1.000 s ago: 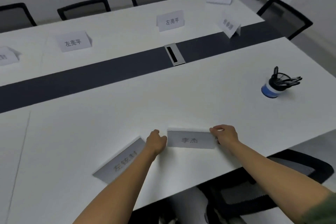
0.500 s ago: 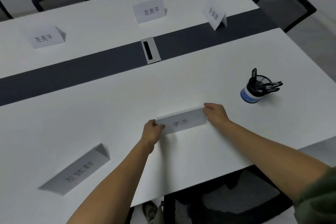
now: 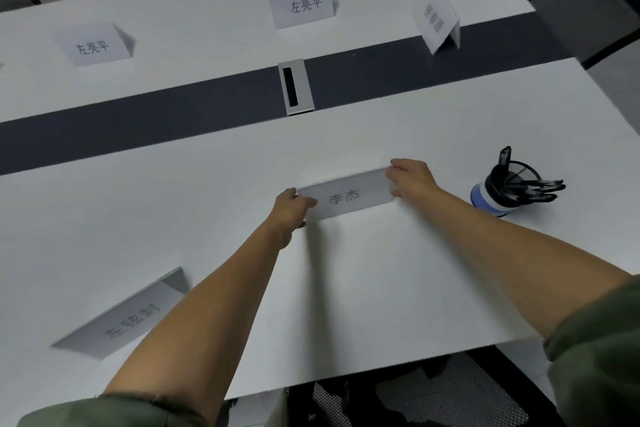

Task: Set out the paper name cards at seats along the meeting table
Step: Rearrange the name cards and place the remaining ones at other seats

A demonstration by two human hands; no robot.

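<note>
From the head view I'm placing the name card (image 3: pixel 344 197) on the near half of the meeting table (image 3: pixel 346 305), left hand (image 3: pixel 290 210) and right hand (image 3: pixel 412 178) each pinching one end. Next, I judge, square it to the chair (image 3: pixel 433 395) and let go gently so it stays upright.

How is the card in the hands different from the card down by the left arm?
The held card is pinched at both ends by the left hand and right hand; the left card stands untouched. The held card sits almost parallel to the table edge; the left card is turned askew. Both are folded paper tents with dark writing.
</note>
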